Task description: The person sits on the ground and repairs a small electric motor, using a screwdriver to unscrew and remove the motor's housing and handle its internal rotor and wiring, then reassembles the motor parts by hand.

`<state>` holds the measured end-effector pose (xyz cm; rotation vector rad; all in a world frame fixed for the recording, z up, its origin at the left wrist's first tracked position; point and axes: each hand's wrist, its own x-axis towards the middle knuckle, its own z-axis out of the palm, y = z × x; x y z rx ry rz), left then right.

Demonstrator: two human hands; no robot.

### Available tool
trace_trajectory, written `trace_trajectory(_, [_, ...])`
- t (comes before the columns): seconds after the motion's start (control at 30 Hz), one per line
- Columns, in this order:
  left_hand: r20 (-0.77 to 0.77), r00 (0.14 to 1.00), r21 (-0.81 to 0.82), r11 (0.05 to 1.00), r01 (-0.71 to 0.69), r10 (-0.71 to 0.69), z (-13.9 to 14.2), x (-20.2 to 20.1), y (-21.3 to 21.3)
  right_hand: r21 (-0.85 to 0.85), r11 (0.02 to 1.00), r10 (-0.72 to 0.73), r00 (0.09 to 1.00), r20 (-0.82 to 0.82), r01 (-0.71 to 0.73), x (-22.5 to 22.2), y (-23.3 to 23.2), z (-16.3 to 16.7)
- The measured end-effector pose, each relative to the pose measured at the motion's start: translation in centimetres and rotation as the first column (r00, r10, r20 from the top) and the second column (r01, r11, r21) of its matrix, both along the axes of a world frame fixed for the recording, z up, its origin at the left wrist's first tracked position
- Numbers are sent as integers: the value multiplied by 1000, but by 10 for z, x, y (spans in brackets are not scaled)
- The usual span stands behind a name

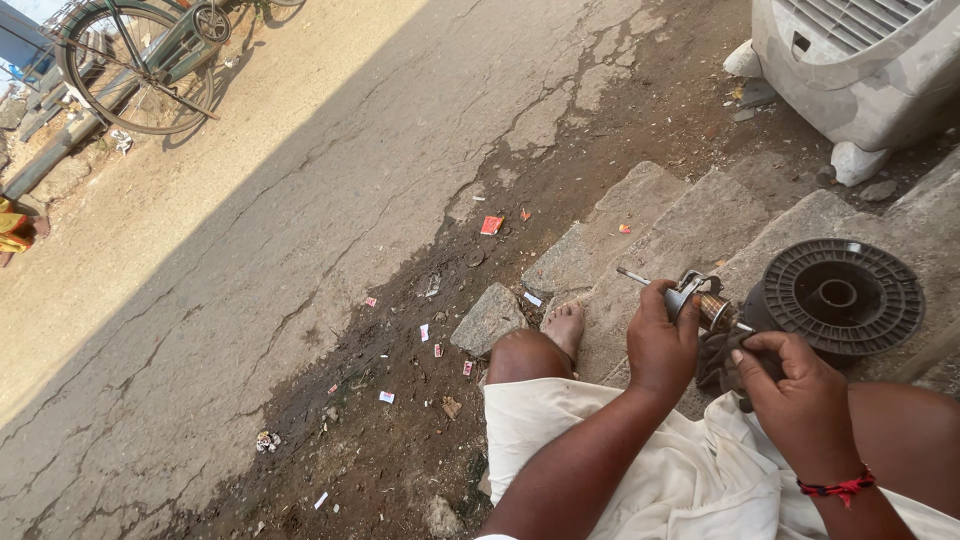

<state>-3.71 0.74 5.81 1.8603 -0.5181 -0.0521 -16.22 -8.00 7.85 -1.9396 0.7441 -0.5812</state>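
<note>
Where the cracked road (250, 250) meets the stone steps (690, 215), seated with bare foot (565, 325) at the lowest step's edge and white cloth (620, 440) over the lap. At the top right corner, a grey cooler housing (860, 60); at the top left, a bicycle (140, 60), well apart. On the right-hand step, a black plastic spool (840, 295), just beside the work. Left hand (660, 345) closed around a small motor rotor (712, 310) with copper winding and a thin shaft (633, 275) jutting left, held over the step's front edge above the knees. Right hand (795, 385), red thread (838, 487) at the wrist, pinching at the rotor's right end, fingertips tight; what sits between them too small to tell. Probably best done with the left grip steady and the shaft level, and small, even pulls from the right.
</note>
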Motion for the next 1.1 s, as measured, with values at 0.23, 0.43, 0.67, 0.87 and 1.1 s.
trace_trajectory(0.23, [-62, 998, 43, 999, 6, -4, 4, -2, 0, -46, 998, -44, 999, -12, 43, 4, -3, 11])
trace_trajectory(0.43, [-12, 1000, 114, 993, 22, -21, 1, -4, -1, -99, 992, -82, 997, 13, 83, 11, 5, 14])
trace_trajectory(0.67, [-43, 998, 136, 990, 40, -35, -1, -5, -2, -320, 944, -64, 996, 70, 83, 17, 4, 2])
trace_trajectory(0.87, [-36, 999, 134, 990, 37, -33, -3, -5, -3, -276, 957, -94, 995, -18, 85, 19, 7, 1])
trace_trajectory(1.1, [-31, 999, 157, 987, 43, -39, 1, -5, -2, -427, 901, -113, 991, -64, 75, 20, 9, 1])
